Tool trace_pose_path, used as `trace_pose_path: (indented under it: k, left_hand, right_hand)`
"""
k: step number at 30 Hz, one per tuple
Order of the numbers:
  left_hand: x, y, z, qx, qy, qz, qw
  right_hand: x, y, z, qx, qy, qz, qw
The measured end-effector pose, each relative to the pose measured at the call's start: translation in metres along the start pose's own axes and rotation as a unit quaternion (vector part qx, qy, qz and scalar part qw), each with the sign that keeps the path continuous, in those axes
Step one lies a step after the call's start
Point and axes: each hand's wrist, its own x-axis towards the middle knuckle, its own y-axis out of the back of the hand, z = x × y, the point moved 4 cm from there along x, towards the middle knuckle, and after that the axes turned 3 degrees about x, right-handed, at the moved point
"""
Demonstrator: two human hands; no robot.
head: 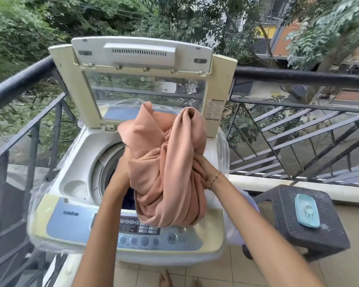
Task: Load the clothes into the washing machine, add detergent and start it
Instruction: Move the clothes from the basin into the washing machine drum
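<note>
**Peach bundle held over the open washer**

Stands barefoot at a top-loading washing machine (75, 183) on a balcony, lid (141, 52) raised upright against the black railing (298, 76). Holds a crumpled peach cloth bundle (170, 168) in the air above the right part of the drum (106, 168) opening, its lower folds hanging in front of the control panel (81, 222). Grips the bundle from the right side with the right hand (200, 165), fingers curled into the fabric, a thin bracelet (215, 179) at the wrist. Reaches in from the left side with the left hand (123, 164), wrist against the cloth; fingers buried behind the folds, so cannot tell how far they close or whether they clutch anything. Shows a dark garment (129, 198) already down inside the drum, just below the bundle. Shows clear plastic wrap bunched around the machine's edges. Places 1 dark woven stool (298, 230) just right of the machine, with 1 pale blue soap dish (308, 210) resting on its top.
</note>
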Motion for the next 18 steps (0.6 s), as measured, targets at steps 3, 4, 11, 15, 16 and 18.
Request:
trace_pose_path:
  k: [3,4,11,15,16,18]
  left_hand:
    - [-0.004,0.003,-0.002,-0.033,-0.043,0.076,0.996]
    - [-0.011,0.006,0.004,-0.033,-0.051,0.111,0.992]
    - [0.041,0.060,0.025,0.016,-0.052,0.031,0.998]
    - [0.087,0.087,0.015,0.142,-0.049,-0.032,0.988]
    - [0.098,0.090,0.010,0.152,-0.048,-0.039,0.986]
    - [0.119,0.095,-0.001,0.191,-0.053,-0.046,0.979]
  right_hand:
    - [0.003,-0.010,-0.005,-0.005,-0.001,0.012,1.000]
    - [0.004,-0.013,-0.007,-0.007,-0.004,0.014,1.000]
    - [0.019,-0.051,-0.012,-0.060,-0.001,-0.065,0.996]
    - [0.045,-0.067,-0.001,-0.047,0.016,-0.035,0.998]
    - [0.051,-0.071,0.002,-0.041,0.021,-0.031,0.998]
    - [0.063,-0.076,0.009,-0.038,0.029,-0.026,0.999]
